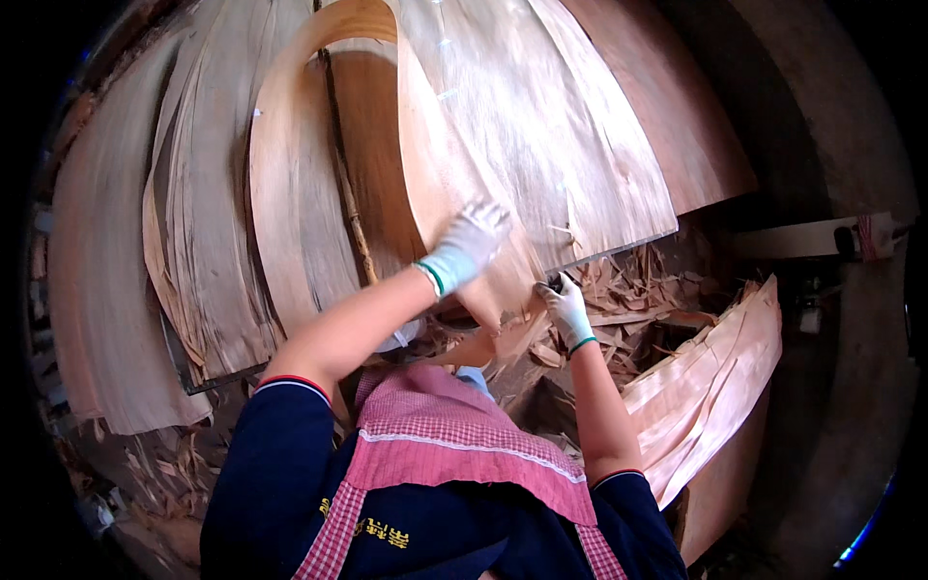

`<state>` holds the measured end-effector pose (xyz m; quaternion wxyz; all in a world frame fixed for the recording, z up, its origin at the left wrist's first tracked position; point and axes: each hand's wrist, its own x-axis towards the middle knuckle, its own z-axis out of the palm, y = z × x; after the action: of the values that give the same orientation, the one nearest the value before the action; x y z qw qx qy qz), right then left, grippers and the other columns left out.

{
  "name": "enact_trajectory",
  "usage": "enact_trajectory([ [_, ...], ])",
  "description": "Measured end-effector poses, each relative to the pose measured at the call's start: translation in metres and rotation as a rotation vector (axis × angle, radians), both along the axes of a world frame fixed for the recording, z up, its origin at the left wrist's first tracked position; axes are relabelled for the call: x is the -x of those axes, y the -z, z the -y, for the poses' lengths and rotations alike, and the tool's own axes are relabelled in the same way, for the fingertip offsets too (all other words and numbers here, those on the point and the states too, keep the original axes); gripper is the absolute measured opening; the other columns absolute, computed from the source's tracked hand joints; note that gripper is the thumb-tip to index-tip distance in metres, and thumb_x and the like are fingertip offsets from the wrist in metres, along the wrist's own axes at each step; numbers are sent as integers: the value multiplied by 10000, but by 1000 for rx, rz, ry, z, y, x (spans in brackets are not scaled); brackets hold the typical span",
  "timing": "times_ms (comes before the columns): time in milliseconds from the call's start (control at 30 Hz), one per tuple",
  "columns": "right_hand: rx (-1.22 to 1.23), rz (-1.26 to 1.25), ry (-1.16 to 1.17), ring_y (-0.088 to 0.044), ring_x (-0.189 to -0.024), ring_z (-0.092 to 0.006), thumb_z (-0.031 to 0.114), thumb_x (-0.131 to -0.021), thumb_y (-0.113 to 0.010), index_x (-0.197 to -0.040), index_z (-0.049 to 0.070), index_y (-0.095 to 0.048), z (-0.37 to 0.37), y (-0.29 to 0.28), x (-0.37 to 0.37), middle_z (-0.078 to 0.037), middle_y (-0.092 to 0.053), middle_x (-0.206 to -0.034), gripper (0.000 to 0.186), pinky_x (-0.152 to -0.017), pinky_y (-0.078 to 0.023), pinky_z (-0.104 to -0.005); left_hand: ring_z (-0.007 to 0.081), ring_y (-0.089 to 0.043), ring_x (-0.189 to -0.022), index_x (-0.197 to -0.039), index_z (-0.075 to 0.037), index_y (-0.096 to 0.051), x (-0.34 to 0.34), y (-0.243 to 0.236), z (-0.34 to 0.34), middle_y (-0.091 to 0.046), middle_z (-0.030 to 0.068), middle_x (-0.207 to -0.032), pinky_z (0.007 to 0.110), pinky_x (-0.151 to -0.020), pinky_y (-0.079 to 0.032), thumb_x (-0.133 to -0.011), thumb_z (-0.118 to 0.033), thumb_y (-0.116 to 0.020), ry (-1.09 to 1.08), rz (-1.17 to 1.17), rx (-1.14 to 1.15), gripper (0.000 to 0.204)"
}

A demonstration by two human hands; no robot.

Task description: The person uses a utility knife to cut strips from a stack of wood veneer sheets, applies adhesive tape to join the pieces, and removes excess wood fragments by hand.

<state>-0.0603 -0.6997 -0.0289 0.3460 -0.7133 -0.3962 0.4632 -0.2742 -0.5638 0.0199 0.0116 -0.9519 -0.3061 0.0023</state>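
Note:
A thin wood veneer sheet (440, 164) bends up and over in a loop in front of me, its near end hanging past the table edge. My left hand (469, 237), in a white glove with a green cuff, rests on that sheet with its fingers stretched out, slightly blurred. Lower and to the right, my right hand (567, 307), also gloved, is closed beside the sheet's near corner. Something dark shows at its fingertips, too small to make out. Between the hands and my apron, a torn veneer flap (517, 338) hangs down.
More veneer sheets (106, 251) lie overlapped at the left, some split lengthwise. A pale sheet (570, 145) spreads to the right. Broken veneer scraps (643, 290) litter the area below the table edge. A stack of veneer pieces (710, 387) leans at right, near a pale beam (788, 240).

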Motion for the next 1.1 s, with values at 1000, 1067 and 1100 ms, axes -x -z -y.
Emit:
enact_trajectory([
  [1000,-289,1087,-1269,-670,-710,-253,194,-844,-562,-933,80,-536,-37,-29,93,-100,-623,-778,147,-551,-531,-379,282,-442,-1292,-1457,-190,-359,11,58,10,-437,132,-1427,360,-1107,-333,-929,-290,-508,39,336,388,557],
  [1067,-302,1095,-1253,-670,-694,-238,202,-845,-560,-934,92,-539,-36,-21,92,-94,-620,-777,144,-535,-525,-369,278,-431,-1302,-1461,-200,-350,6,41,8,-424,122,-1442,360,-1113,-322,-923,-304,-515,40,296,417,572],
  [1100,-261,1105,-1256,-673,-695,-244,197,-846,-555,-940,91,-540,-35,-24,95,-97,-629,-782,142,-539,-526,-374,274,-421,-1312,-1466,-210,-341,7,36,11,-411,113,-1456,360,-1119,-311,-917,-317,-522,20,256,439,588],
])
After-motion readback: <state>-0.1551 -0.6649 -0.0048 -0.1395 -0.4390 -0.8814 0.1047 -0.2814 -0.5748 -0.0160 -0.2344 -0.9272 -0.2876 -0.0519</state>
